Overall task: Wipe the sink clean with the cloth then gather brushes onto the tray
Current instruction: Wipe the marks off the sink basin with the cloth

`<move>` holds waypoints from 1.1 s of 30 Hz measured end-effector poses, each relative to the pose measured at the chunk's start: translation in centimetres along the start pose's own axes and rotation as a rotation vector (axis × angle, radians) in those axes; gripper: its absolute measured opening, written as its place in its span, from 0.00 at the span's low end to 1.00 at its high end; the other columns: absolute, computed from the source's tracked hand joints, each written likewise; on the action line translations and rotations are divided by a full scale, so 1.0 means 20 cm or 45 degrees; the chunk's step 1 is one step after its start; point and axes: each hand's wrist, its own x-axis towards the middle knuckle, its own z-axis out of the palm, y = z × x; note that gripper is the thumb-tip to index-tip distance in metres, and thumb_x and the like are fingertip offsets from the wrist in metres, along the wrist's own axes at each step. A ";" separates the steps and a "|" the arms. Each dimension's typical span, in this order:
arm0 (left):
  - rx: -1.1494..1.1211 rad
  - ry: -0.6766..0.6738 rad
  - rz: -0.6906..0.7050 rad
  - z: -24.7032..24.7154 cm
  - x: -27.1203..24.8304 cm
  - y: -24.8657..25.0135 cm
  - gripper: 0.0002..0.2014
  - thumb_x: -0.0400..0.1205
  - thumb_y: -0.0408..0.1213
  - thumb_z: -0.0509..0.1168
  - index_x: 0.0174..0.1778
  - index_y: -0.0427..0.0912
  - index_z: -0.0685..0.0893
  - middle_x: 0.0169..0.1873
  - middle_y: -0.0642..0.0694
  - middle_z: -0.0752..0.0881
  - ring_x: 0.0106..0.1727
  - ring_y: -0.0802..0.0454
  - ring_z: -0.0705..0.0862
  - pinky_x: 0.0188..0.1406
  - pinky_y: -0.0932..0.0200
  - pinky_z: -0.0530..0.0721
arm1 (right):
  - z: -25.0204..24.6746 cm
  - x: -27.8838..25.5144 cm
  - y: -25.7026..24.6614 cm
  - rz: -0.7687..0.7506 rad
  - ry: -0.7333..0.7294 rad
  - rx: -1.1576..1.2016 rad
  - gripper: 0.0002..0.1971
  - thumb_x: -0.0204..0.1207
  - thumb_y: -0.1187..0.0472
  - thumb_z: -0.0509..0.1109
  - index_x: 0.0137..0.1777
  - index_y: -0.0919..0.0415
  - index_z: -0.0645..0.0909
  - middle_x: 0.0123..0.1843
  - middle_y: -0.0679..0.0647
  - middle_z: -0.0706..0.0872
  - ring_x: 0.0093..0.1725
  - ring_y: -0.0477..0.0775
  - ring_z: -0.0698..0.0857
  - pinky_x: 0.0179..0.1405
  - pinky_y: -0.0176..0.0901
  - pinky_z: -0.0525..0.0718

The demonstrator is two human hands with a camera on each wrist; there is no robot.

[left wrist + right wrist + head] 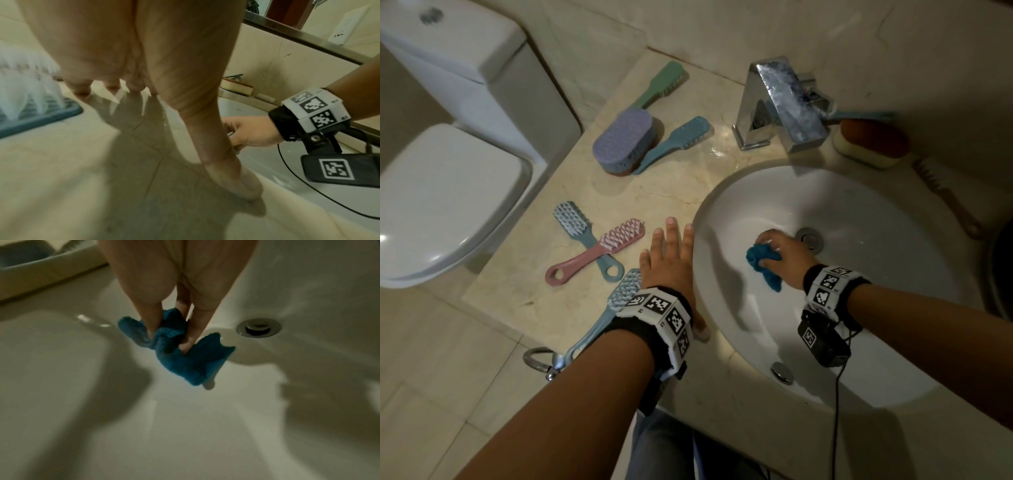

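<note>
Inside the white oval ceramic sink (722,212), just left of the round metal drain (258,327): right hand (786,255), palm down, fingers curled round a crumpled blue terry cloth (180,353), pressing it on the basin floor; forearm reaches in over the near rim.

Left of the sink, on the beige marble counter (661,185): left hand (671,260), flat, fingers straight and spread, holding nothing, thumb along the sink's edge.

Further left of the sink: pink long-handled brush (599,251) crossed over a pale blue brush (582,229); another light blue brush (616,301) partly under the left wrist.

Behind the sink: chrome square tap (780,102); to its left a lilac oval scrubber (621,138), green brush (657,85) and teal brush (674,140).
</note>
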 end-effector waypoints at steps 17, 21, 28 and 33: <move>0.004 -0.013 -0.013 0.00 0.00 0.01 0.79 0.53 0.53 0.84 0.78 0.44 0.22 0.77 0.40 0.22 0.81 0.38 0.29 0.81 0.40 0.41 | -0.15 0.11 0.20 0.270 -0.053 -0.399 0.17 0.78 0.69 0.66 0.66 0.62 0.80 0.64 0.63 0.80 0.64 0.60 0.79 0.62 0.41 0.71; 0.010 -0.024 -0.020 -0.01 0.00 0.01 0.80 0.53 0.53 0.84 0.77 0.45 0.21 0.77 0.40 0.22 0.81 0.38 0.29 0.81 0.40 0.42 | -0.13 0.08 0.15 0.163 0.054 -0.136 0.16 0.75 0.71 0.66 0.62 0.60 0.82 0.59 0.61 0.84 0.57 0.60 0.83 0.66 0.44 0.78; 0.016 -0.044 -0.021 -0.01 0.00 0.01 0.80 0.53 0.53 0.84 0.76 0.44 0.21 0.76 0.40 0.21 0.81 0.38 0.29 0.81 0.40 0.42 | 0.07 -0.01 0.09 -0.230 -0.295 -0.276 0.19 0.71 0.71 0.73 0.62 0.59 0.85 0.61 0.60 0.83 0.61 0.56 0.79 0.60 0.26 0.66; 0.037 -0.021 -0.031 0.00 0.01 0.01 0.80 0.53 0.54 0.84 0.77 0.44 0.21 0.77 0.40 0.22 0.81 0.38 0.30 0.81 0.40 0.43 | -0.11 0.03 0.22 0.119 -0.150 -0.357 0.20 0.74 0.72 0.68 0.65 0.60 0.82 0.68 0.65 0.78 0.62 0.61 0.80 0.59 0.42 0.77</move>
